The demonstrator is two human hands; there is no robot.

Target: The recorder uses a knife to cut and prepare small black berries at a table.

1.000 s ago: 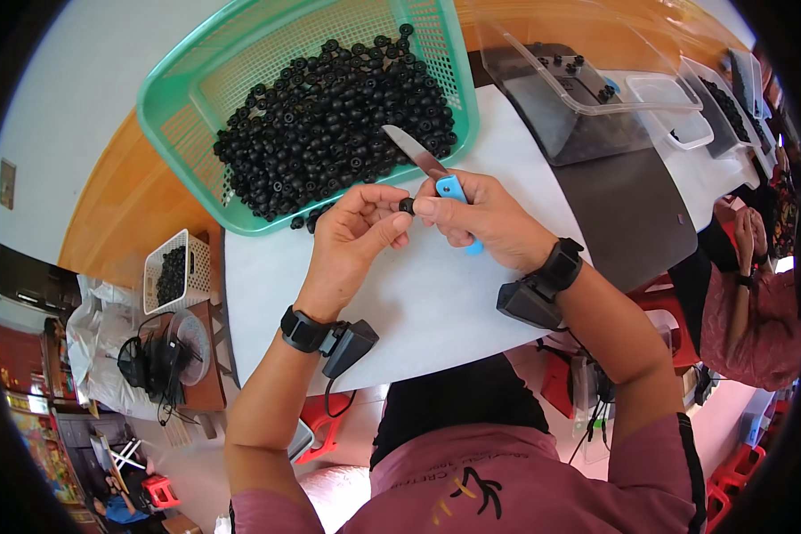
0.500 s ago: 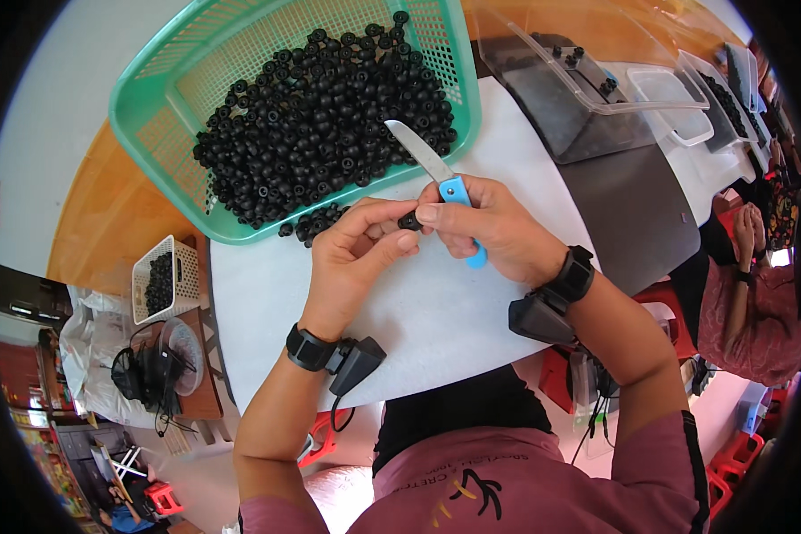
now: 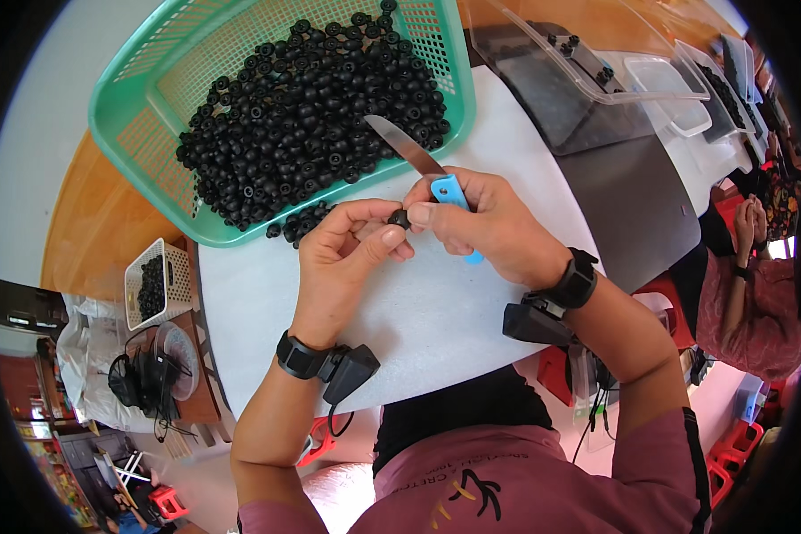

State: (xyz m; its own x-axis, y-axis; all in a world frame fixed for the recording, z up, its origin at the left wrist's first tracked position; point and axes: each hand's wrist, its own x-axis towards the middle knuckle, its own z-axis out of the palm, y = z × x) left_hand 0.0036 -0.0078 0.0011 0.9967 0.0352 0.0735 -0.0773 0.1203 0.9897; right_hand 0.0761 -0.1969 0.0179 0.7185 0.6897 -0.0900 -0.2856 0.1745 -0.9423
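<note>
A small round black part (image 3: pixel 399 219) with a hole is pinched between the thumb and fingers of my left hand (image 3: pixel 351 240). My right hand (image 3: pixel 481 218) is wrapped round the blue handle of a folding knife (image 3: pixel 448 190); its blade points up and left, away from the part. The right thumb and fingertips also touch the black part. Just beyond my hands stands a green plastic basket (image 3: pixel 467 98) full of similar black parts (image 3: pixel 311 116). A small heap of loose black parts (image 3: pixel 301 222) lies on the white table cover by the basket's near rim.
A clear plastic bin (image 3: pixel 543 107) stands on a dark board (image 3: pixel 623 209) at the right. More trays (image 3: pixel 676 107) are beyond it. At the left, a small white basket (image 3: pixel 182 280) holds black pieces. Another person (image 3: pixel 748 294) sits at the far right.
The view has shifted slightly, moving the basket up and left. The black part has turned a little in my fingers, and the knife is tilted a bit more leftward. Both grips stay closed.
</note>
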